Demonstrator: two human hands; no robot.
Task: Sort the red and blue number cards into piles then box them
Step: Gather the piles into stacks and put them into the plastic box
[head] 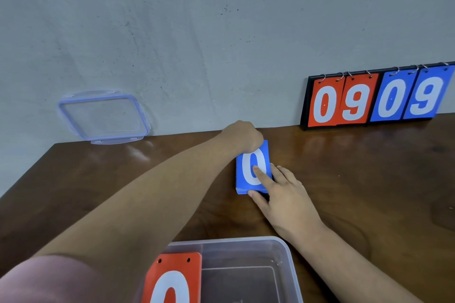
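Both arms extended.
Blue card stack (242, 174) is gripped at its far end by left hand (242, 136), pinched by right hand (285, 192).

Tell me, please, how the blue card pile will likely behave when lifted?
Probably stiff: the blue card pile shows a thick, straight edge. Its cards may slide apart; the left hand and the right hand both hold its ends. The glossy table suggests it pushes easily.

Setting: plain indoor room, a home or a bare workroom; cannot tell which. Evidence: dark brown glossy wooden table (357, 179) against a scuffed pale grey plaster wall (221, 32). Leaning on that wall are a black-backed ring-bound flip scoreboard (374, 98), far right, and a clear blue-rimmed plastic lid (103, 117), far left.
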